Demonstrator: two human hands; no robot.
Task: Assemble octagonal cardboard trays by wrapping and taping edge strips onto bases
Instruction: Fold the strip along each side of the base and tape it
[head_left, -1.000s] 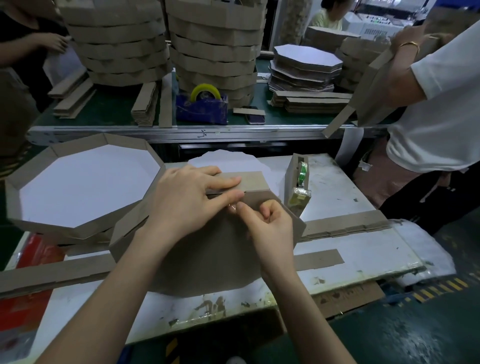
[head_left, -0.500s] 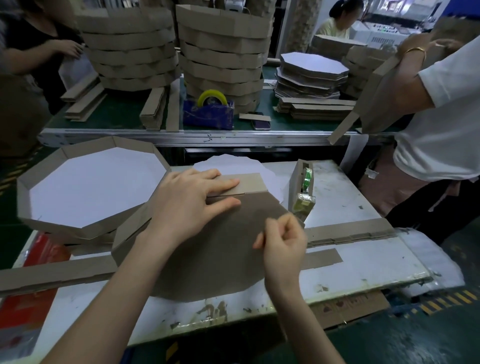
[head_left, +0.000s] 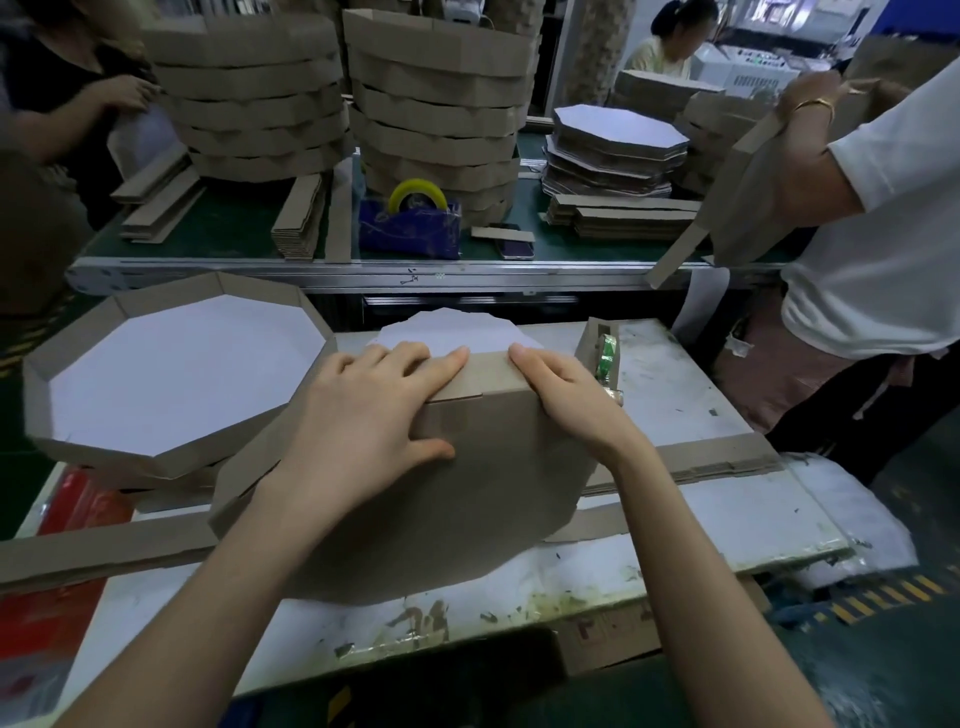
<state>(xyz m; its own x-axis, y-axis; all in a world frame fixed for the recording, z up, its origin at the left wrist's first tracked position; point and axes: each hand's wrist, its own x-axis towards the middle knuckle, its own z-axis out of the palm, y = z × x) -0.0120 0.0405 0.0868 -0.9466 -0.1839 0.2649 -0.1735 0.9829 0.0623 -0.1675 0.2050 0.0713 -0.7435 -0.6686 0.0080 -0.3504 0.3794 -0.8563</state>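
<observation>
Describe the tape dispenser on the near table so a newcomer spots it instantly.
Start at the white worktable under the person's hands. At its far edge, just beyond the right hand, stands a small tape dispenser. It has cardboard sides and a green roll, unlike the blue dispenser with a yellow roll on the green bench behind.

Nothing fancy: bare forearms coming in from the bottom of the frame, left hand (head_left: 363, 421) and right hand (head_left: 571, 400) bare too.
</observation>
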